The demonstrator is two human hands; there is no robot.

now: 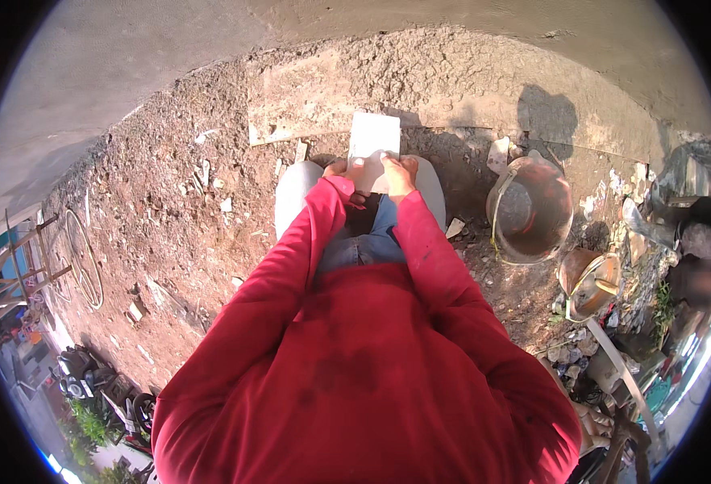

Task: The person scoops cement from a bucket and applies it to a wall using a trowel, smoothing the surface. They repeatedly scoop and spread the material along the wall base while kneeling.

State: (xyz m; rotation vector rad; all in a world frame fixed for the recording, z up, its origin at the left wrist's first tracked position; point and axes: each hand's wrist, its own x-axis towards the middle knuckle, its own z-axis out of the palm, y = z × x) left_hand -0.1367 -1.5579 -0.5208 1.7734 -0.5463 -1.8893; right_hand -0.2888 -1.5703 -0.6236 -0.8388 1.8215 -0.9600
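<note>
In front of my knees is a flat white rectangular piece [376, 134], tilted and lit brightly. Whether it is a tile, a board or a pad I cannot tell. My left hand [347, 173] grips its near left edge, the thumb lying on the upper face. On the near right side my right hand [401, 170] holds it too, with its thumb on top. The other fingers are mostly hidden beneath the piece or in shadow. Both forearms, in red sleeves, reach forward above my blue jeans [359, 252].
A large bucket [533, 211] stands to the right, with a smaller container [589, 284] nearer me. Beyond my knees a rough slab strip [307, 89] runs along a smooth grey wall [194, 48]. Rubble and scraps litter the dirt. A wire hoop [85, 258] is at far left.
</note>
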